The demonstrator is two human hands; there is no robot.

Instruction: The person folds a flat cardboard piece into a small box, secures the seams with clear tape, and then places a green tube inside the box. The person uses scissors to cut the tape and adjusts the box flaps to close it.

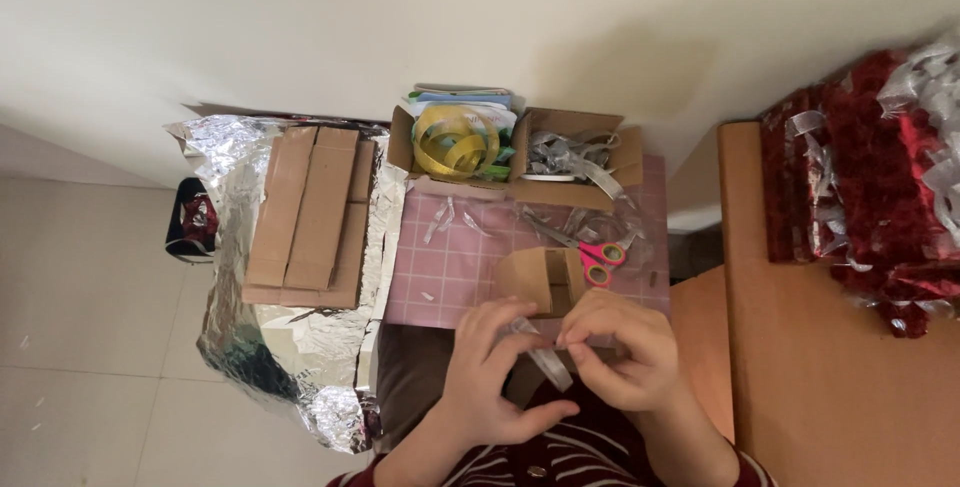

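Both my hands meet at the bottom centre over my lap. My left hand [492,372] and my right hand [622,347] together pinch a short strip of silvery transparent tape or ribbon [548,364], which runs diagonally between the fingers. Just beyond my fingers a small folded cardboard piece [540,277] stands on a pink gridded cutting mat [460,262]. Pink-handled scissors [598,257] lie on the mat right of the cardboard piece, with several clear strip scraps scattered around.
Two open cardboard boxes sit at the mat's far edge, one with yellow ribbon rolls [455,142], one with silver ribbon [565,152]. Flat cardboard pieces [310,212] lie on crinkled silver foil [240,337] at left. A wooden table [820,367] at right carries red shiny packets [870,182].
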